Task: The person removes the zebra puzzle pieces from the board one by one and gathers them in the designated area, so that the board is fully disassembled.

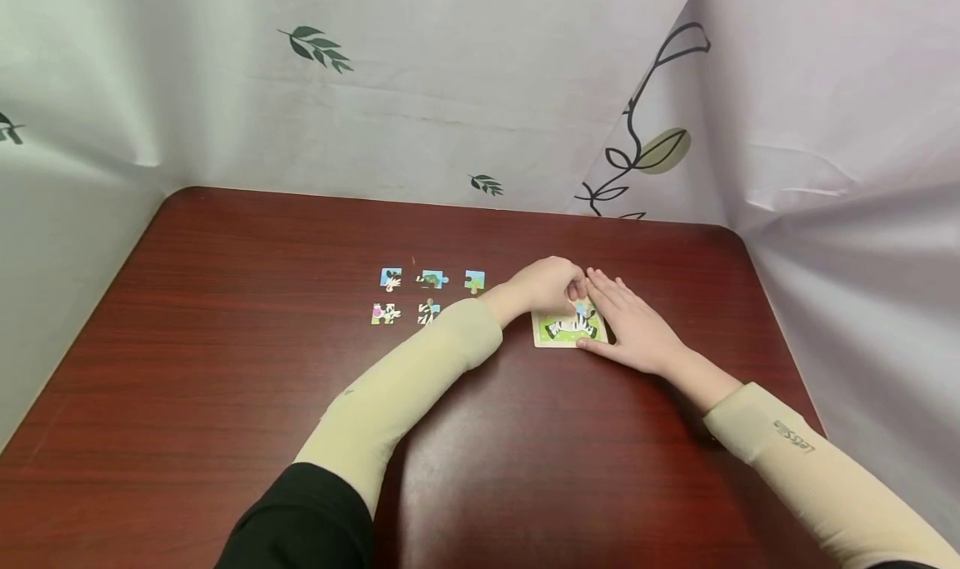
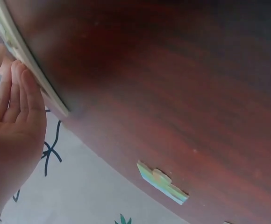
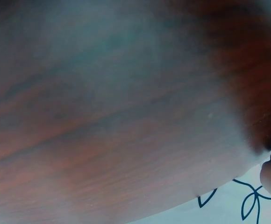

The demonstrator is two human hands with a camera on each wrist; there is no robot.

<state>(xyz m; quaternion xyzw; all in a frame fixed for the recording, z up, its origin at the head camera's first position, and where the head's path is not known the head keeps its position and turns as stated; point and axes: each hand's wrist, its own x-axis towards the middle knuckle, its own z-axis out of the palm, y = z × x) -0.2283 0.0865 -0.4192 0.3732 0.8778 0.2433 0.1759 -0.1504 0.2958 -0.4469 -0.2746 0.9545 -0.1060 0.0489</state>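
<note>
Glossy, dark red wood-grain worktop (image 1: 225, 369) with rounded corners. Near its far right, a small square puzzle board (image 1: 567, 328), flat, pale-edged, printed with a zebra on green. Left hand (image 1: 546, 284) curled at the board's far edge, fingers pinching a piece there. Right hand (image 1: 633, 323) flat, fingers straight along the board's right side. Five loose cardboard pieces (image 1: 431, 280) just left. Sleeve lettering (image 1: 793, 436) too small to read.

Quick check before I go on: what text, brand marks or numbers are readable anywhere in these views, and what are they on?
"LetsSlim", roughly, and only partly legible: small dark print on the beige sleeve of the right forearm, head view.
Puzzle board and loose puzzle pieces: pictures only, no lettering visible.
Wrist views: blurred, no text visible.
</note>
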